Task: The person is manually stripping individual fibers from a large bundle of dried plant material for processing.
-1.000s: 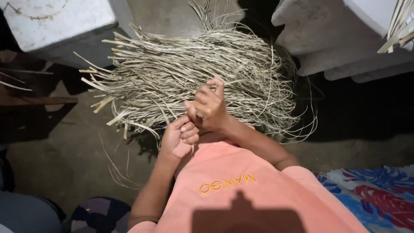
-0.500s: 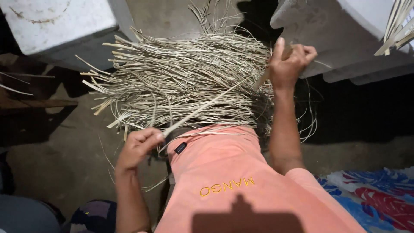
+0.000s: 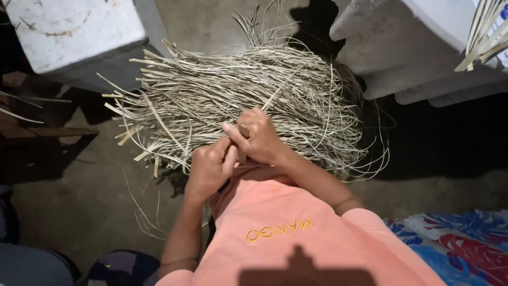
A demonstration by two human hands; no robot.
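Observation:
A big pile of dry pale fibre strips point(image 3: 211, 100) lies on the ground in front of me. My right hand point(image 3: 260, 136) is closed around one thin strip point(image 3: 275, 94) that runs up and to the right over the pile. My left hand point(image 3: 210, 167) sits just below and left of it. Its fingers pinch the same strip where the two hands meet. A small dark object point(image 3: 224, 186) shows under my left hand; what it is cannot be told. My orange shirt point(image 3: 286, 233) fills the lower middle of the view.
A white block point(image 3: 69, 32) stands at the top left and pale stepped slabs point(image 3: 413, 47) at the top right. Loose strips point(image 3: 484, 32) lean in the top right corner. A patterned blue and red cloth point(image 3: 455, 238) lies at the lower right on the concrete floor point(image 3: 79, 206).
My right hand, which was stretched up to the right pulling a strip, has come back to the middle. My left hand has moved up to meet it.

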